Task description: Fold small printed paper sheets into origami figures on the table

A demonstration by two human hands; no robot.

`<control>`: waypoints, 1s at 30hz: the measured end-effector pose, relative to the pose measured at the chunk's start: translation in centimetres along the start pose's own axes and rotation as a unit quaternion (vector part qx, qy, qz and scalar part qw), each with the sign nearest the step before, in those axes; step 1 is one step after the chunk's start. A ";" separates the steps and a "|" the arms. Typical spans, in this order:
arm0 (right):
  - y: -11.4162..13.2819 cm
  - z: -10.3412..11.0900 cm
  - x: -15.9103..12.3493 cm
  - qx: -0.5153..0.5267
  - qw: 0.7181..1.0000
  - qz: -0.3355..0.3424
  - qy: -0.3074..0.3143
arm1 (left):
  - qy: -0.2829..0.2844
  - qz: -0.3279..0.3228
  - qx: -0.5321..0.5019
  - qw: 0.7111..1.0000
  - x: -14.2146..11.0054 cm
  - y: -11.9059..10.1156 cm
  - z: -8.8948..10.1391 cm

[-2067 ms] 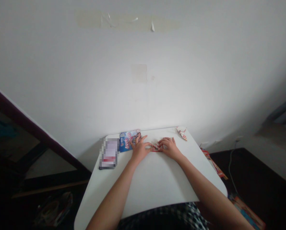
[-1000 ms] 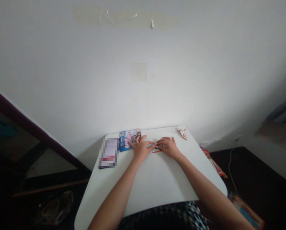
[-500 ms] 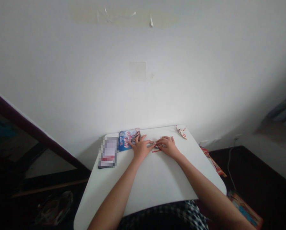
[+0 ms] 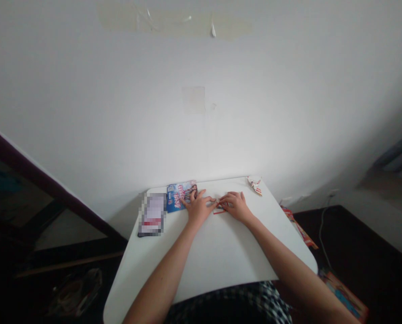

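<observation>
The pale wall [image 4: 201,135], matt and stained by a band of tape with lifted, glossy ends, fills the upper field. Against it stands the white surface [image 4: 221,256], smooth and round-cornered, its near edge partly covered by the forearms and by a black-and-white checked cloth [image 4: 271,299] that the frame cuts off. The left hand [image 4: 197,209] is palm down, its outer fingers spread over the blue booklet and its thumb and forefinger drawn nearly together at the small red-edged piece; whether they pinch it cannot be told. The right hand [image 4: 236,207] is half closed, fingers loosely bent and tips meeting the same piece from the other side; its grip is likewise hidden. At the left of the surface lies a flat, dark-edged rectangular object [image 4: 153,215], its face obscured by coarse pixels. Just beside it is the blue booklet [image 4: 177,198], glossy, with pink-and-white lettering, its right part covered by the left hand. Near the far right corner rests a crumpled white-and-red wrapper [image 4: 255,185]. Smallest is the red-edged piece [image 4: 219,213], flat on the surface between the hands, mostly covered by fingers; its full outline and material are indistinct.
</observation>
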State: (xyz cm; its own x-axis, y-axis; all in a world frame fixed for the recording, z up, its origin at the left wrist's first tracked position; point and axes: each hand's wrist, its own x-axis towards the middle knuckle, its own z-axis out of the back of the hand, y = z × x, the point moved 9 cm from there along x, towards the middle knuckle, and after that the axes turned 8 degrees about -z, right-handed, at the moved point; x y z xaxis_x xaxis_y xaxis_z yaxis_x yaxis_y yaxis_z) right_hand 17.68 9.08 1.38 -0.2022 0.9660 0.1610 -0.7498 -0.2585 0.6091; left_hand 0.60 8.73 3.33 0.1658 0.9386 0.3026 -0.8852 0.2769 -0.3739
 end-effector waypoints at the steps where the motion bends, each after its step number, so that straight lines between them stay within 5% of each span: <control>1: 0.0 0.0 0.0 -0.001 1.000 -0.001 0.000 | -0.001 -0.001 0.002 1.000 0.0 0.0 0.0; 15: -0.1 -0.1 0.1 0.002 1.000 -0.010 0.011 | 0.005 0.003 -0.010 1.000 0.0 0.0 0.1; 23: -0.3 0.4 0.1 0.008 0.998 0.016 0.067 | 0.009 -0.002 -0.001 1.000 0.0 -0.1 0.0; 30: 0.0 0.8 0.0 -0.009 0.999 0.035 0.040 | 0.023 0.004 -0.004 1.000 -0.1 -0.2 0.0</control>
State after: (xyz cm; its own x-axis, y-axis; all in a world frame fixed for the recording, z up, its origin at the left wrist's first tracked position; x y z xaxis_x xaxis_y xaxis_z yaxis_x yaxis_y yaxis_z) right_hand 18.13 9.09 1.99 -0.3042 0.9424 0.1392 -0.7428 -0.3261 0.5847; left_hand 0.72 8.61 3.37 0.1784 0.9495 0.2583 -0.8836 0.2701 -0.3825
